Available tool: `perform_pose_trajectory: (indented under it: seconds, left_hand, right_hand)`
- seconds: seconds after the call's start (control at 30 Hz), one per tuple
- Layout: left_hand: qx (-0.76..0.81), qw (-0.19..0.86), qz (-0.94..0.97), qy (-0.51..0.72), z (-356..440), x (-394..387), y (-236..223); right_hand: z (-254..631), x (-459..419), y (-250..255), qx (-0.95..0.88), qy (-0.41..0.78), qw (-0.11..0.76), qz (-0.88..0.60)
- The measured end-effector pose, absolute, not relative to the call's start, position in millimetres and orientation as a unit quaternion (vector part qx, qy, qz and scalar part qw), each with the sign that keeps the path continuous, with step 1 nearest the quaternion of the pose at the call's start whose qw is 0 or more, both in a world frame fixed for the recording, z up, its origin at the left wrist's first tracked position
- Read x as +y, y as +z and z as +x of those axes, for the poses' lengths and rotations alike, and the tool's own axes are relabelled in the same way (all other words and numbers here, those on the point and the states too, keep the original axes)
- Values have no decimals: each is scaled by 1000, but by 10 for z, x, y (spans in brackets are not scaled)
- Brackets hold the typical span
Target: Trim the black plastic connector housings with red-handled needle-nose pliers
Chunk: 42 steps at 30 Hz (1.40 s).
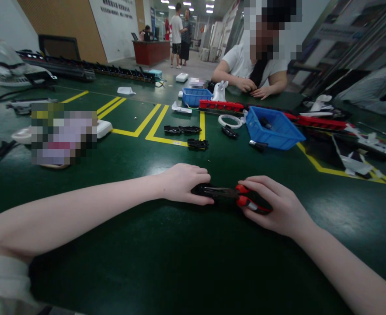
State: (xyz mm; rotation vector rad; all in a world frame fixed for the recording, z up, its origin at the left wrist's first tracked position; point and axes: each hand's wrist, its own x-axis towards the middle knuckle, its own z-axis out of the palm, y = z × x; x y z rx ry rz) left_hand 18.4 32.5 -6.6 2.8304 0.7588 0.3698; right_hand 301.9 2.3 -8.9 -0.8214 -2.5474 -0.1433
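My right hand point(274, 203) is wrapped round the red and black handles of a pair of pliers point(241, 196), whose long dark jaws point left. The jaw tips reach a small black part point(199, 190) that my left hand point(184, 183) grips between thumb and fingers. Most of that part is hidden by my fingers, and I cannot tell whether the jaws are closed on it. Beyond my hands lie several similar black parts point(197, 144) near a yellow-taped outline on the green table point(140, 262).
A blue bin point(276, 131) stands at the right, beside a white ring point(230, 121) and a long red strip point(220, 106). A phone point(64, 140) rests on the left. Another blue bin point(196, 95) is farther back. Across the table sits a person point(245, 65).
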Motion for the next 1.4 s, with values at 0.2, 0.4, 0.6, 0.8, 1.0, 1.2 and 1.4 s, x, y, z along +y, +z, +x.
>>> perform_pose_trajectory:
  seconds: [0.2,0.4,0.6,0.8,1.0,1.2,1.4]
  left_hand:
    - [257,102,953,120,182,333,-64]
    - [255,105,953,122,180,338,-67]
    - [252,98,955,123,181,336,-69]
    - [257,94,954,127,180,330,-71]
    - [255,95,953,131,176,336,-83]
    - [257,91,953,135,179,332,-90]
    - [260,94,951,135,185,324,-77]
  right_hand:
    - [3010,23,-81,-934,-50,208,-288]
    - [2999,15,-84,-934,-86,193,-287]
    - [3004,46,-97,-931,-151,176,-281]
    - [3013,40,-89,-926,-174,165,-292]
    - [2999,10,-77,-926,-178,184,-276]
    - [3003,9,-81,-929,-173,189,-267]
    - [2993,10,-62,-927,-170,195,-270]
